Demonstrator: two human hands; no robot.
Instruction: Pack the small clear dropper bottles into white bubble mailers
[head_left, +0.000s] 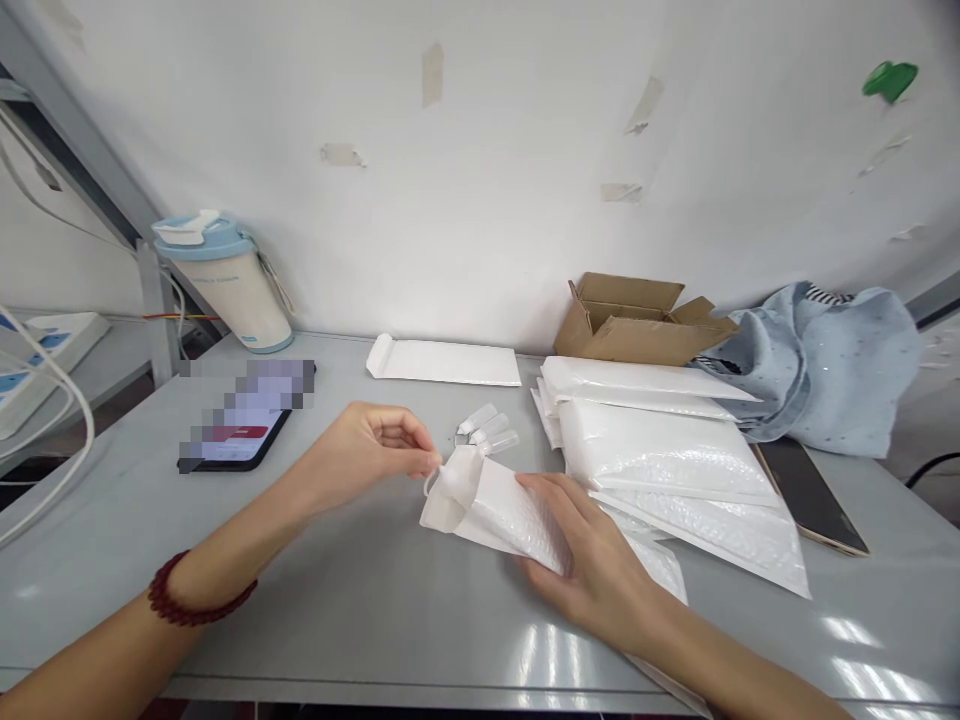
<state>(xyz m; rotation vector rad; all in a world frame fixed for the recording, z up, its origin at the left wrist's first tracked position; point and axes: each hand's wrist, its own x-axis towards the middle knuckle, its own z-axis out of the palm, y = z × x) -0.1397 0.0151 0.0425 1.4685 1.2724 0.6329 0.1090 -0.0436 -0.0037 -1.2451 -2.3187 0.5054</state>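
Note:
My right hand (592, 550) grips a small white bubble mailer (517, 500) from its right side, tilting it with the open flap toward the left. At the mailer's mouth, my left hand (382, 445) is closed in a pinch beside a thin white loop; what exactly lies between thumb and finger is too small to make out. Something whitish shows inside the opening. Just behind the flap lie three small clear tubes with white ends (491, 428) on the grey table (337, 580).
A flat white mailer (450, 362) lies by the wall. To the right are stacked bubble mailers (667, 450), a cardboard box (637, 330), a blue cloth bag (832, 370) and a dark phone (814, 495). On the left are a lit phone (251, 420) and a tumbler (232, 285).

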